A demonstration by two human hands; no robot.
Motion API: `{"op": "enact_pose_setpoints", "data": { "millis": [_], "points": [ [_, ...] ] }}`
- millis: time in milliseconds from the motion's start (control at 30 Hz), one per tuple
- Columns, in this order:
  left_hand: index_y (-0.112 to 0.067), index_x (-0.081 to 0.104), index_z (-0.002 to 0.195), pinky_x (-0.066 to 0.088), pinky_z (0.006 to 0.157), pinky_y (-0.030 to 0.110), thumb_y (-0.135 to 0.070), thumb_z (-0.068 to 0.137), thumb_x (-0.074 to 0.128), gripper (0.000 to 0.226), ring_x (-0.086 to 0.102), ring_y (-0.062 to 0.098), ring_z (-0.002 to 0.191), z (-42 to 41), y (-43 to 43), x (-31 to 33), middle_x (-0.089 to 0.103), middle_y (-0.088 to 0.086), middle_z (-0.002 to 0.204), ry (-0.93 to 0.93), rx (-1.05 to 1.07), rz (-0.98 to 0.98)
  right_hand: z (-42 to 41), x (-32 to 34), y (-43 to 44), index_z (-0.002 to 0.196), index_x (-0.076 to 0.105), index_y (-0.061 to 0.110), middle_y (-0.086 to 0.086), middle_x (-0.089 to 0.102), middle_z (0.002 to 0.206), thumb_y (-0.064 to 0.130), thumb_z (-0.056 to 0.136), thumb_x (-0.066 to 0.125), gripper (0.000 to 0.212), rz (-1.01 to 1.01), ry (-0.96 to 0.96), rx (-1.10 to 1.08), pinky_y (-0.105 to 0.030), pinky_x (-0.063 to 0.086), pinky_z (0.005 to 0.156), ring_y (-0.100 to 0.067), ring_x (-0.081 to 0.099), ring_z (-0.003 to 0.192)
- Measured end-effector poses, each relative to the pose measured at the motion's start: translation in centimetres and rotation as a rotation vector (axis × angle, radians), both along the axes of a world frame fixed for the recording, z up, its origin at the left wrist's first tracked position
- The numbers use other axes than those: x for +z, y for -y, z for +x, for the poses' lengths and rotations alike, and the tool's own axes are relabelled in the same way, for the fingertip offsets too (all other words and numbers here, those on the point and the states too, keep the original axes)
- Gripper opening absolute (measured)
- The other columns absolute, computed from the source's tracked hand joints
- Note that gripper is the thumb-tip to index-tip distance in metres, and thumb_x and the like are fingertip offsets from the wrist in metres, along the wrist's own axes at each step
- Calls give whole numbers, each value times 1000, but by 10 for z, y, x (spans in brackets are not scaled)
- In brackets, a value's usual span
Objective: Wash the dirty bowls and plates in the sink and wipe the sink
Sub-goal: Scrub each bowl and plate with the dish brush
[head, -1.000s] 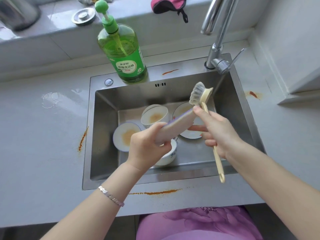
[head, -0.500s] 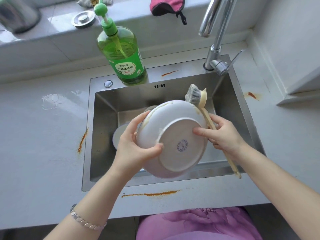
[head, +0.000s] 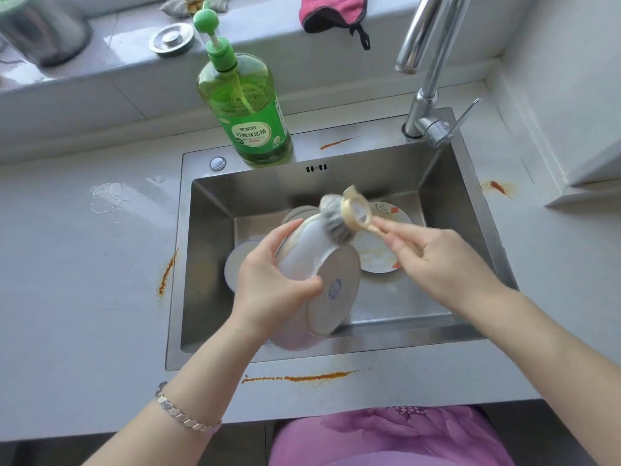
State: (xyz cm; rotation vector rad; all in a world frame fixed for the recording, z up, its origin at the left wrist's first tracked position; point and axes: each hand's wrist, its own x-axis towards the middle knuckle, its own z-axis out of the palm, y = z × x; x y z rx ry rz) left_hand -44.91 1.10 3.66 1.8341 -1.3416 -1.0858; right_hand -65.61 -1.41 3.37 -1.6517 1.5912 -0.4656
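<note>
Turned edge-on since before, the white bowl [head: 302,258] sits gripped in the left hand [head: 265,284]; the right hand [head: 443,264] pinches the motion-blurred dish brush [head: 334,223], its handle mostly hidden.

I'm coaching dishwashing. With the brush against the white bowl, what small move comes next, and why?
Probably sweep the grey-bristled beige brush along the outer wall of the white ceramic bowl toward its foot ring: the right hand holds the bristles on that wall near the rim, and the left hand grips the bowl tilted above the steel sink.
</note>
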Motion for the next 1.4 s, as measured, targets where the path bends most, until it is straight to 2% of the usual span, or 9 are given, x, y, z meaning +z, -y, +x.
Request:
{"op": "enact_pose_setpoints", "data": {
  "millis": [200,300,400,567,733,867,1033,1133,1400],
  "points": [
    [-36,59,117,46,79,10,-5,55,76,70,59,-6,96,-1,6,-2,64,-25,101,45,37,-17,14,9,-3,114,58,46,31,58,55,24,93,54,31,23,134,104,-6,42,63,12,57,62],
    [-36,57,119,43,75,0,-6,59,77,69,52,-18,92,-1,2,-1,58,-30,101,83,24,-34,8,-1,13,114,59,43,19,40,32,25,94,50,29,121,118,17,-17,43,64,-7,42,48],
    [-32,58,120,44,76,1,-4,59,77,70,53,-19,90,-1,1,-2,58,-29,99,65,70,-29,17,7,1,115,60,38,26,45,37,18,94,52,30,114,214,106,-7,38,55,7,50,49],
    [-33,58,118,42,74,-1,-3,60,76,67,51,-23,86,0,-3,-1,58,-29,101,49,72,-49,10,-5,18,121,62,29,20,37,30,20,95,49,30,189,147,-3,-24,47,73,-4,41,45],
    [-40,57,110,48,80,9,-14,53,78,67,59,-10,92,3,-1,-3,61,-25,101,5,147,-73,24,9,3,114,62,36,11,23,35,17,93,53,30,126,317,64,-16,17,46,-7,21,38],
    [-46,56,109,49,84,15,-21,49,73,67,57,-10,96,5,-4,-3,61,-26,103,-20,185,-71,16,-5,24,120,63,16,23,37,31,13,94,50,29,227,251,-58,-7,29,52,12,42,40],
    [-51,55,102,51,87,21,-20,50,73,63,60,-7,95,5,-2,-3,62,-25,102,-25,188,-97,29,5,10,112,63,34,13,24,36,15,92,54,29,150,383,17,-15,17,43,-6,22,37],
    [-54,54,101,49,84,11,-21,51,73,63,57,-11,96,6,-4,1,60,-30,101,-25,185,-121,19,-6,21,117,63,21,23,53,45,13,93,53,27,177,312,-103,-8,34,57,11,45,43],
    [-40,58,113,52,91,28,-20,51,74,66,61,1,100,5,1,-2,64,-17,109,-80,307,-169,36,-9,12,114,57,37,13,26,36,13,94,51,32,158,473,-194,-10,22,45,-7,26,39]
  ]
}}
